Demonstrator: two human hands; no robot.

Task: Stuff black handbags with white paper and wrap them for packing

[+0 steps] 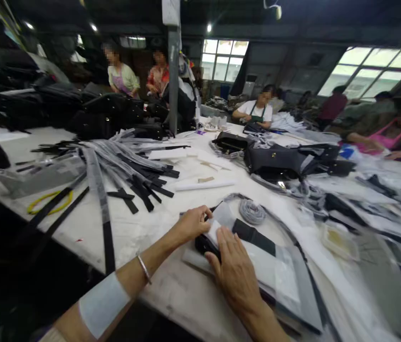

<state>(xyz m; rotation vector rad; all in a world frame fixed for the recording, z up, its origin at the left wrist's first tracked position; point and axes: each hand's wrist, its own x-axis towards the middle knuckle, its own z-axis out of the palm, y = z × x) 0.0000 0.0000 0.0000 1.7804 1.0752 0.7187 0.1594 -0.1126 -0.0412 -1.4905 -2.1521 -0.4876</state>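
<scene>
A flat black bag [203,244], partly wrapped in white sheeting [253,256], lies in front of me near the table's edge. My left hand [193,222] is at its far left end, fingers curled in a pinch beside the white sheeting; what sits between the fingertips is hidden. My right hand [234,268] lies flat on the sheeting, fingers stretched out. Just beyond it, a dark strip [253,235] crosses the wrapped bag. A coiled grey plastic-wrapped strap [252,211] rests behind, and a long wrapped strap [293,232] curves around the right side.
Plastic-wrapped black straps [115,161] fan out on the white table [172,289] at left, near a yellow loop [49,203]. Black handbags [275,161] stand at the back right. A clear plastic tub [340,242] is on the right. A post [173,80] rises behind; several people work farther off.
</scene>
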